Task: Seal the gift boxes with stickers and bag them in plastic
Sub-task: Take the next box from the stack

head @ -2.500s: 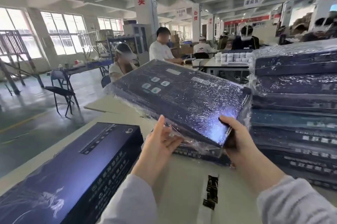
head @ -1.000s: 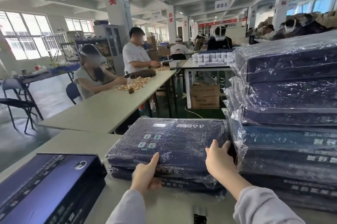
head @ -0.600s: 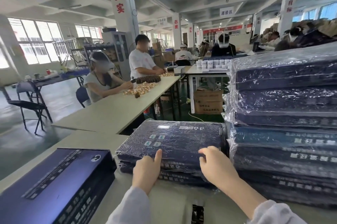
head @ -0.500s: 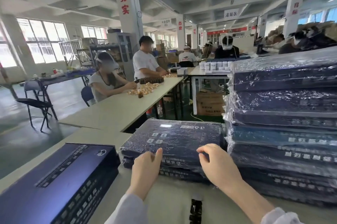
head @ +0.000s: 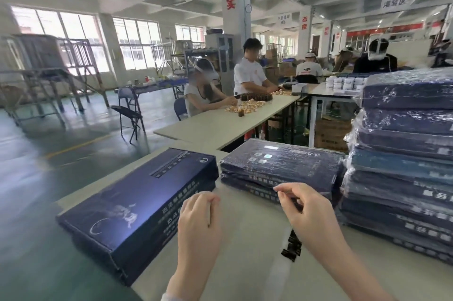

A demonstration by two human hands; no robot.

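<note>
Fingers (head: 294, 187) slack and empty on my left hand (head: 198, 217) and right hand (head: 308, 212) — next, I judge, the sticker strip (head: 291, 245) seals the near-left gift box (head: 137, 200).

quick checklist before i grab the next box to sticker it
1. Hands free: ok, left hand and right hand hold nothing visible.
2. Top bagged box settled: ok, lies flat, neither hand on it.
3. Next box ready: ok, unbagged box lies on the table beside the left hand.
4. Stickers at hand: ok, sticker strip lies on the table under the right hand.
5. Unbagged box already sealed: cannot tell.
6. Empty plastic bag ready: not ok, none in view.
</note>
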